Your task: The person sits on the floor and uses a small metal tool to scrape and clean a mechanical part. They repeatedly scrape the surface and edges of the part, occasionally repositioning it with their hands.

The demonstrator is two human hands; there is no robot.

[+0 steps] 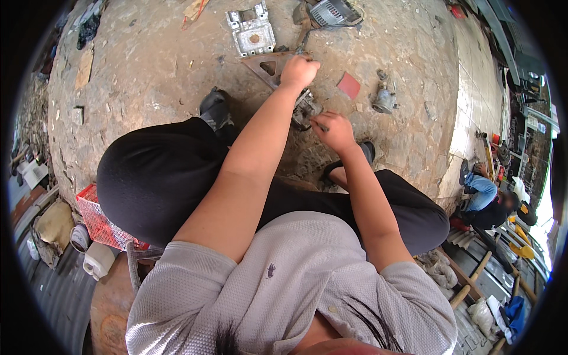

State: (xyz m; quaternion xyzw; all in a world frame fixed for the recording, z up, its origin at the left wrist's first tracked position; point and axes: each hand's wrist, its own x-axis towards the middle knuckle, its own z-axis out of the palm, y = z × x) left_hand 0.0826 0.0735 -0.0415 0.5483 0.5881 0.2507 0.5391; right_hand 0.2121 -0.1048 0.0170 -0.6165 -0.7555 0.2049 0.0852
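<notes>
Out over the ground, my left hand (300, 71) is closed beside the right end of a rusty triangular metal bracket (251, 64). Whatever its fingers grip is hidden behind the knuckles. Just below it, between my two hands, sits a small greasy metal machine part (305, 110). My right hand (335, 131) comes up to this part from the right, its fingers pinched at the lower edge. A dark bit shows at those fingertips, too small to name. To the right lie a red square piece (349, 86), apparently sandpaper, and a grey metal fitting (384, 100).
Beyond the bracket lie a cast metal housing (251, 32) and a grey motor-like unit (334, 13). My sandalled feet flank the work. A red plastic crate (103, 219) and white jug (99, 260) stand at left. Another person (488, 204) sits far right.
</notes>
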